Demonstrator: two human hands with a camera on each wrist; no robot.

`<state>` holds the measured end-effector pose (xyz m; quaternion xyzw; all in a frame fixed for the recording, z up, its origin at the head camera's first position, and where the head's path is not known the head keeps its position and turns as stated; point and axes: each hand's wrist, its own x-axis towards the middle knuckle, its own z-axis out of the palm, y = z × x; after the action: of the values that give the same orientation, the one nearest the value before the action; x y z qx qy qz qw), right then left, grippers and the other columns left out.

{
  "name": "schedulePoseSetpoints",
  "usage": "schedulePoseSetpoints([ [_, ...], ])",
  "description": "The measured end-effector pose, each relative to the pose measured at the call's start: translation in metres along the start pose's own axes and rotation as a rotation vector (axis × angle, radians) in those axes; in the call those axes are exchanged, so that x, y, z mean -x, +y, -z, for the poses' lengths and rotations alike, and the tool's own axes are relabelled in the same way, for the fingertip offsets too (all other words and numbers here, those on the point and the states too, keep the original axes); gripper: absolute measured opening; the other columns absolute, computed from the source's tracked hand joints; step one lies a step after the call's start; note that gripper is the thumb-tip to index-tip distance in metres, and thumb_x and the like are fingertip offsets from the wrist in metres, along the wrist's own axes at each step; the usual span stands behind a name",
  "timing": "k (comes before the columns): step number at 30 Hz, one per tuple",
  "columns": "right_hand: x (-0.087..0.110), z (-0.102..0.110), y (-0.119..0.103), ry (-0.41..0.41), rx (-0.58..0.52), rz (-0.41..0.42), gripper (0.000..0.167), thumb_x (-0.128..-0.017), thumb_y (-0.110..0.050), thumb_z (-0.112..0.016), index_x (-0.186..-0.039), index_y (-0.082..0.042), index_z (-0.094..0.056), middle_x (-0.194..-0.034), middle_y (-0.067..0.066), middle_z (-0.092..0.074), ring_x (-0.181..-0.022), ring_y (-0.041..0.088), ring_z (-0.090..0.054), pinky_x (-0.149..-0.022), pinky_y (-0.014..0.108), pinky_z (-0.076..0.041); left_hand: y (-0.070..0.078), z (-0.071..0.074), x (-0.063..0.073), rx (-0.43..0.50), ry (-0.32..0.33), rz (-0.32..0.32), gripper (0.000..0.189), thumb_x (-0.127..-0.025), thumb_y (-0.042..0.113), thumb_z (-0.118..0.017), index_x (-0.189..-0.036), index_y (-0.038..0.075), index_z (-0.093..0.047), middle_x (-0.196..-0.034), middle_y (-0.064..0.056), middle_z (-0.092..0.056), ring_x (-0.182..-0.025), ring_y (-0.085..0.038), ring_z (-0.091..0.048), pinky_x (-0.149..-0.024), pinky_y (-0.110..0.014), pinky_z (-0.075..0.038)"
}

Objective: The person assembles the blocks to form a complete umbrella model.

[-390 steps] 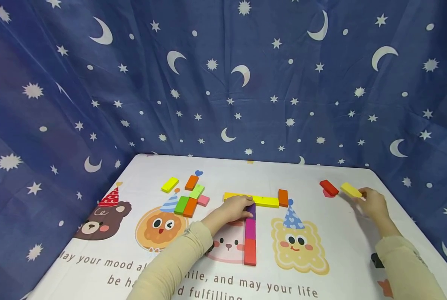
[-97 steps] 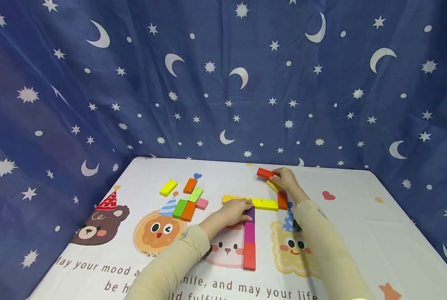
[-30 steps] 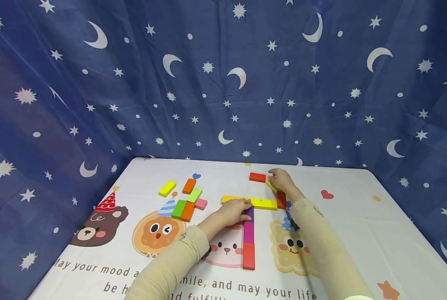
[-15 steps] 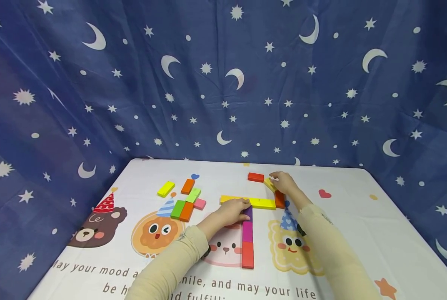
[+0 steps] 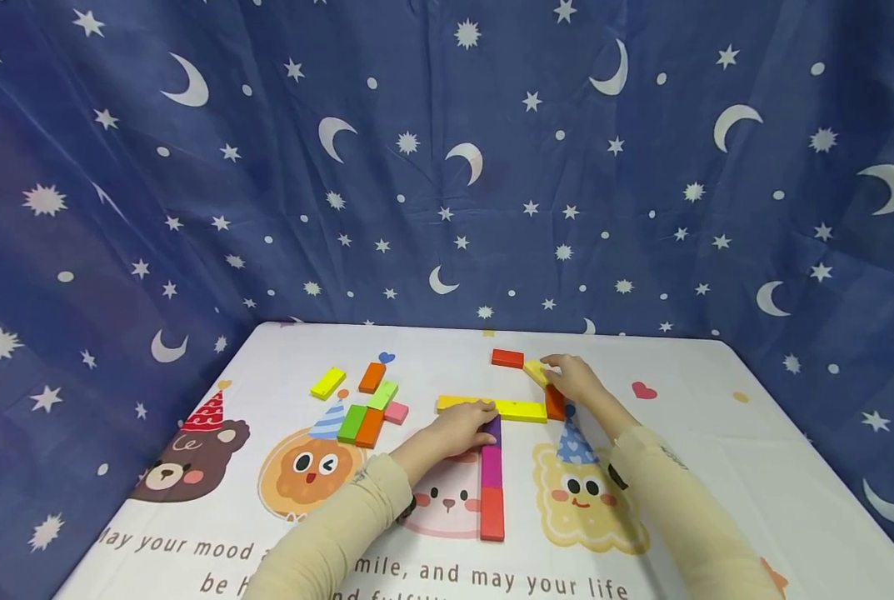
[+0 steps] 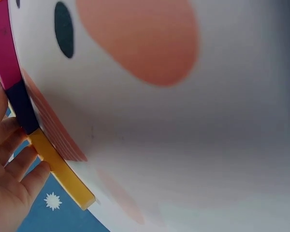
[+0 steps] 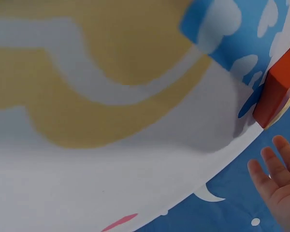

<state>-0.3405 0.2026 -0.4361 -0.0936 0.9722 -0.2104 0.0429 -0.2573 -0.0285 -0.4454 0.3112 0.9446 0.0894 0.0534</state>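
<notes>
My left hand (image 5: pixel 457 428) rests over the joint between a purple block (image 5: pixel 495 429) and an orange-yellow block (image 5: pixel 452 403). In the left wrist view its fingertips touch that orange-yellow block (image 6: pixel 63 174). Below the purple block, a magenta block (image 5: pixel 491 467) and a red block (image 5: pixel 492 515) continue the column; a bright yellow block (image 5: pixel 520 410) extends the row rightward. An orange block (image 5: pixel 555 406), a slanted pale yellow block (image 5: pixel 534 372) and a second red block (image 5: pixel 507 358) curve up and left. My right hand (image 5: pixel 576 382) is beside the pale yellow block, fingers extended in the right wrist view.
Several loose blocks lie at the left: a yellow block (image 5: pixel 328 382), a light green block (image 5: pixel 382 395), a pink block (image 5: pixel 397 412), a green block (image 5: pixel 352 423) and two orange ones. The white printed tablecloth (image 5: pixel 716 467) meets a blue starry curtain (image 5: pixel 432 208) at the back.
The red and pale yellow blocks moved from the far right to the curve above the row. My right hand released the red block and drew slightly away; my left hand stayed put.
</notes>
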Motion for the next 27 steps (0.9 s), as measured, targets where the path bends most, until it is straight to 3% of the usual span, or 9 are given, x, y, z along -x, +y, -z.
schedulePoseSetpoints([
  [10, 0.018, 0.007, -0.011, 0.059, 0.082, 0.190, 0.034, -0.092, -0.012, -0.057, -0.122, 0.003, -0.060, -0.119, 0.024, -0.063, -0.086, 0.029, -0.059, -0.092, 0.049, -0.050, -0.007, 0.001, 0.001, 0.058, 0.008, 0.026, 0.053, -0.094, 0.035, -0.055, -0.139, 0.009, -0.046, -0.148, -0.005, -0.041, -0.138, -0.023, -0.037, -0.112, -0.036, -0.033],
  [16, 0.033, 0.005, -0.015, 0.083, 0.139, 0.306, 0.030, -0.090, -0.010, -0.061, -0.117, 0.003, -0.064, -0.113, 0.021, -0.066, -0.101, 0.033, -0.064, -0.092, 0.047, -0.050, -0.007, -0.001, 0.003, 0.082, 0.008, 0.030, 0.053, -0.096, 0.035, -0.051, -0.141, 0.008, -0.043, -0.150, -0.006, -0.038, -0.141, -0.023, -0.031, -0.115, -0.038, -0.028],
  [22, 0.053, 0.002, -0.016, 0.089, 0.191, 0.408, 0.030, -0.086, -0.007, -0.065, -0.114, 0.003, -0.064, -0.106, 0.018, -0.069, -0.089, 0.028, -0.065, -0.085, 0.043, -0.054, -0.002, -0.004, 0.004, 0.024, 0.008, 0.021, 0.053, -0.096, 0.036, -0.050, -0.140, 0.008, -0.044, -0.149, -0.007, -0.039, -0.140, -0.023, -0.033, -0.114, -0.038, -0.030],
  [27, 0.068, -0.005, -0.022, 0.113, 0.214, 0.562, 0.031, -0.081, -0.001, -0.068, -0.111, 0.004, -0.065, -0.105, 0.018, -0.069, -0.095, 0.032, -0.065, -0.082, 0.043, -0.055, 0.004, -0.007, 0.007, -0.079, 0.031, 0.015, 0.048, -0.096, 0.035, -0.050, -0.137, 0.009, -0.050, -0.145, -0.006, -0.045, -0.135, -0.024, -0.042, -0.107, -0.036, -0.040],
])
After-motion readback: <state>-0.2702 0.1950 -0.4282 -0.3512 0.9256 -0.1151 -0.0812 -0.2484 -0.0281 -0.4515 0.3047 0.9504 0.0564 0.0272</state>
